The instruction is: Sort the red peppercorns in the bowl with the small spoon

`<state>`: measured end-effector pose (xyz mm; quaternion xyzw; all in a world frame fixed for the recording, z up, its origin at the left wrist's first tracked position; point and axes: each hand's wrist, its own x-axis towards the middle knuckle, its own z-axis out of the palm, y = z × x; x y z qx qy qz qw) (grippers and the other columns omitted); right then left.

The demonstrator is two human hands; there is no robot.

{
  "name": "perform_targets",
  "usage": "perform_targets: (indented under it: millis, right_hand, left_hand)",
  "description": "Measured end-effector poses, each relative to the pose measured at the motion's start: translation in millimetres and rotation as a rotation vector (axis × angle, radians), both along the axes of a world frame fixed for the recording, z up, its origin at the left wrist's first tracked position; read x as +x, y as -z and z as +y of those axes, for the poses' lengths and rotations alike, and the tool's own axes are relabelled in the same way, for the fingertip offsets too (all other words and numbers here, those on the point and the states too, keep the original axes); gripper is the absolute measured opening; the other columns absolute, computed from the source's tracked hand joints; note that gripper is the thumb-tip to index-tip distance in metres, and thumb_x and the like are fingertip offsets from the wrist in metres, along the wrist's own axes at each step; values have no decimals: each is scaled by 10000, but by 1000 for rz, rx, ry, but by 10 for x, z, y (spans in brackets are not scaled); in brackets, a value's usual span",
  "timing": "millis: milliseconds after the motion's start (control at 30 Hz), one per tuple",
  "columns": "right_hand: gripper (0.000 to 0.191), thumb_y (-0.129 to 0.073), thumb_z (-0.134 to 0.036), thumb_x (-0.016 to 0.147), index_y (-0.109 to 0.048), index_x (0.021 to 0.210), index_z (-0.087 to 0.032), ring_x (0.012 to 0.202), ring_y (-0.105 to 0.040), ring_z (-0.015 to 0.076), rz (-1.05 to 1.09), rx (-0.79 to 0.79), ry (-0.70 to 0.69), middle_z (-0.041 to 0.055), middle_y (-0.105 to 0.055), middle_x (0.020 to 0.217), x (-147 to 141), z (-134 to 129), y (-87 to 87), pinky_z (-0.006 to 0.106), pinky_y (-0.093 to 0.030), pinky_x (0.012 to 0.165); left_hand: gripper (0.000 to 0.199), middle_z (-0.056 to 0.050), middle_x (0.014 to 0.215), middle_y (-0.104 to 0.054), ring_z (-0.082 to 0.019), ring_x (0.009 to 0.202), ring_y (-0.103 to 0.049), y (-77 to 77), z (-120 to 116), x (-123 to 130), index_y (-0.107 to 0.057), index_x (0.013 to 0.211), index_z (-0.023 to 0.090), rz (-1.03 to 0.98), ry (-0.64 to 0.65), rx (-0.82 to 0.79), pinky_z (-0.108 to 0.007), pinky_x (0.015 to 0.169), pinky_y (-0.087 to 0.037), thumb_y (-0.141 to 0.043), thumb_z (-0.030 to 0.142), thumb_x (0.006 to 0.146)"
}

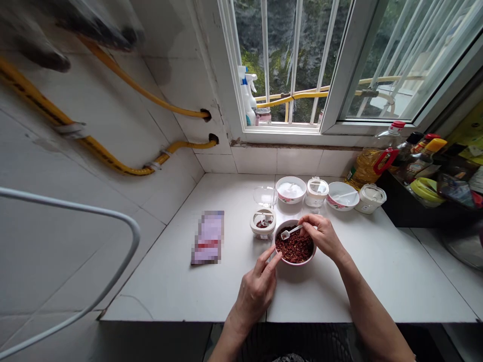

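Observation:
A white bowl (295,263) full of reddish-brown peppercorns (296,250) stands on the counter. My right hand (320,235) pinches the handle of a small white spoon (289,234), whose scoop is over the peppercorns. At the bowl's left rim, the thumb and a finger of my left hand (260,281) hold the edge. Just left of the bowl is a seasoning jar (263,232) with some peppercorns inside; its clear lid (264,196) is raised behind it.
Behind are a bowl of white grains (291,191), a lidded jar (317,192), a bowl with a white spoon (342,196) and another jar (372,198). A purple packet (208,237) lies left. An oil bottle (368,158) stands right, beneath the window.

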<state>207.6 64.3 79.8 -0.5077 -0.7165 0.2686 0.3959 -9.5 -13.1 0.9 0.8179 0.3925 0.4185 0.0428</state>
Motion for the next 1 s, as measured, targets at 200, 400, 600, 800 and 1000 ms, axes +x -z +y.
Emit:
perform_targets:
  millis: [200, 400, 600, 800, 1000]
  right_hand:
    - [204, -505, -166, 868, -662, 751, -225, 704, -637, 196, -50, 14, 12, -10, -687, 609, 16, 1, 16, 365, -453, 865]
    - [213, -502, -156, 875, -671, 764, -225, 784, -651, 211, -82, 19, 2, 1, -701, 636, 18, 5, 44, 374, -450, 898]
    - [211, -501, -166, 876, -674, 772, -225, 777, -648, 210, -73, 32, -10, 2, -703, 633, 7, 1, 42, 380, -449, 901]
    - [214, -495, -187, 877, -672, 766, -233, 758, -647, 212, -55, 26, -14, 2, -697, 626, 12, 0, 33, 376, -450, 885]
    - [206, -504, -176, 866, -665, 748, -228, 732, -646, 204, -54, 20, 8, -4, -692, 616, 9, 9, 39, 374, -445, 887]
  left_hand:
    - [556, -152, 1392, -556, -197, 1258, -604, 7, -6, -3, -438, 1454, 202, -4, 6, -10, -256, 928, -586, -425, -3, 938]
    - [549, -156, 1389, -557, -204, 1245, -614, 10, 1, -5, -436, 1453, 198, -3, 11, -12, -268, 924, -591, -428, 1, 940]
    - [572, -146, 1392, -563, -212, 1242, -619, 2, 0, -9, -416, 1466, 222, 5, 1, -19, -274, 915, -599, -422, 4, 938]
    - [566, -145, 1399, -557, -209, 1245, -617, 9, -6, -6, -429, 1456, 216, -5, 1, -20, -271, 926, -595, -428, 1, 933]
    - [558, -148, 1404, -552, -207, 1261, -604, 17, -4, -4, -433, 1451, 206, 1, 2, -24, -273, 941, -588, -421, -2, 934]
